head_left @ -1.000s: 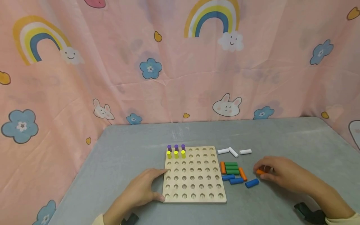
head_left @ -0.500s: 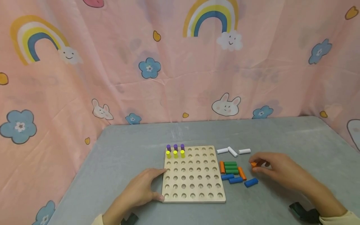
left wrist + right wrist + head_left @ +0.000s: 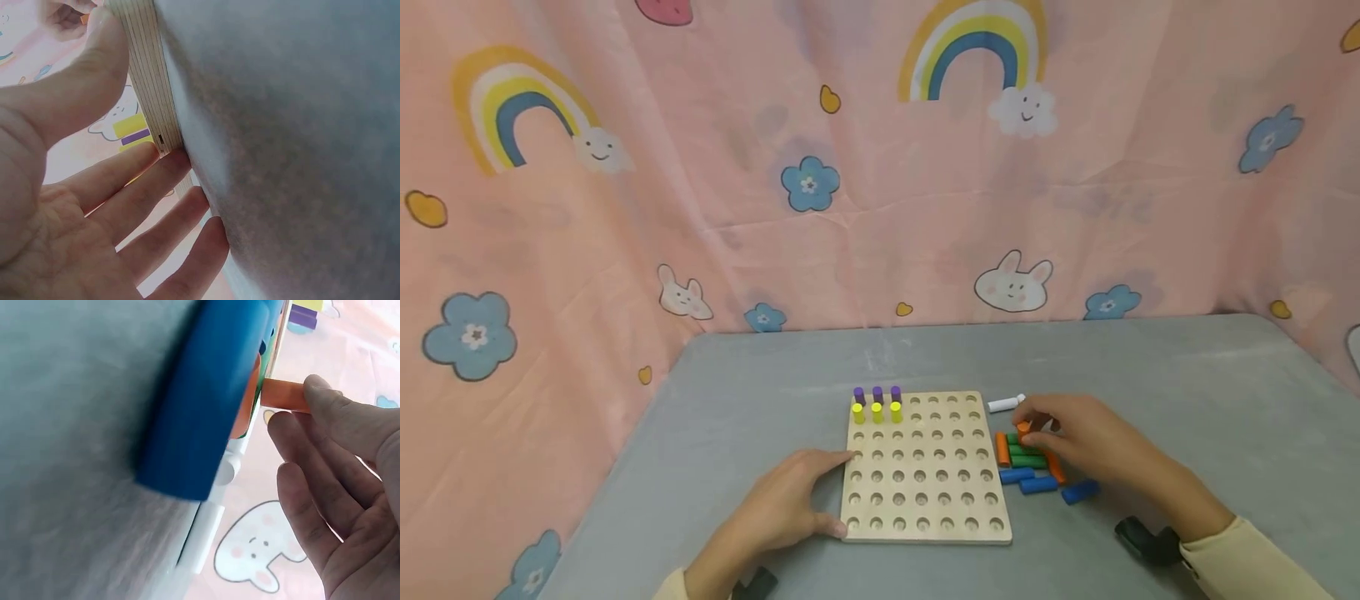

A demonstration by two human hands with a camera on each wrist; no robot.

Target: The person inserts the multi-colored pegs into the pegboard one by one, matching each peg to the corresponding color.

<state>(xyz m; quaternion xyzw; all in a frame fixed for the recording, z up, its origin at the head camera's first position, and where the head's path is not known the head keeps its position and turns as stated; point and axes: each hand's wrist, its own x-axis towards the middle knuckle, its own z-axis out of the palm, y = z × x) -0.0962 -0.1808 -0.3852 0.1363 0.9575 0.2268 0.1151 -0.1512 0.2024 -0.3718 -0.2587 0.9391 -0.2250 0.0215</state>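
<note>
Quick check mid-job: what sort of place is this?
Probably an indoor play or filming corner, though the wider room is out of view. A grey tabletop stands before a hanging pink cartoon-print cloth, and a wooden pegboard lies on it.

Green pegs partly hidden by right grip; left sleeve cropped.
</note>
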